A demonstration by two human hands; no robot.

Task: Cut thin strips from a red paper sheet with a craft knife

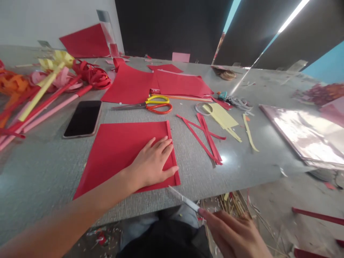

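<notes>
My left hand (153, 163) lies flat with fingers spread on a sheet of red paper (120, 148). Its fingertips rest near a narrow folded strip (174, 157) along the sheet's right edge. Low on the right, my right hand (233, 231) is closed round a white-handled utility knife (189, 202). The thin blade points up and left, its tip by the bottom right corner of the sheet; whether it touches the paper I cannot tell. Beyond the sheet lie scissors (158, 104) with yellow and orange handles. Several cut red strips (205, 138) are to the right.
A phone (83, 119) lies left of the sheet, beside paper flowers (92, 77) on long stems. More red paper (182, 83) is stacked behind the scissors. Yellow paper (221, 114), a tape roll (203, 109) and a shiny plastic-wrapped pack (303, 132) lie rightward. The table's front edge runs below.
</notes>
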